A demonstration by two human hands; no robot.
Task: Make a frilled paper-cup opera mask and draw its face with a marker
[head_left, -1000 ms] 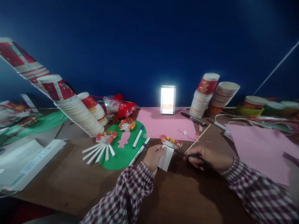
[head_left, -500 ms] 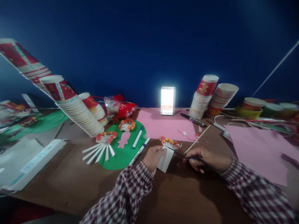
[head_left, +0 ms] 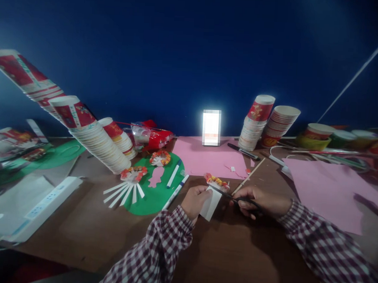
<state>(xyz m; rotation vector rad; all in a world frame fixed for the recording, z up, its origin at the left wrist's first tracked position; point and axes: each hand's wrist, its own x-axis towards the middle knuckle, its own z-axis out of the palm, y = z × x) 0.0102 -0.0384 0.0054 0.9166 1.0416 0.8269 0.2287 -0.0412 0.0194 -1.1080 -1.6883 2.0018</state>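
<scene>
My left hand (head_left: 196,201) pinches a white paper piece (head_left: 211,204) whose upper end joins a red and yellow patterned cup rim (head_left: 216,182). In my right hand (head_left: 252,201) are dark scissors (head_left: 229,196), their blades lying across the paper just below the patterned rim. The paper hangs tilted over the brown table. To the left, a cup cut into white strips (head_left: 133,176) rests partly on a green sheet (head_left: 158,200), beside a pink paper cutout (head_left: 156,177) and another cut cup rim (head_left: 160,158).
Stacked paper cups (head_left: 98,139) lean at the left, with more stacks (head_left: 255,123) at the back right. Pink sheets (head_left: 327,193) lie at the right and back centre. A wooden stick (head_left: 249,176), markers (head_left: 176,192) and a power strip (head_left: 45,210) are on the table.
The white paper and its patterned rim have shifted slightly right and down and turned a little. The scissor blades now lie further across the paper, near the rim.
</scene>
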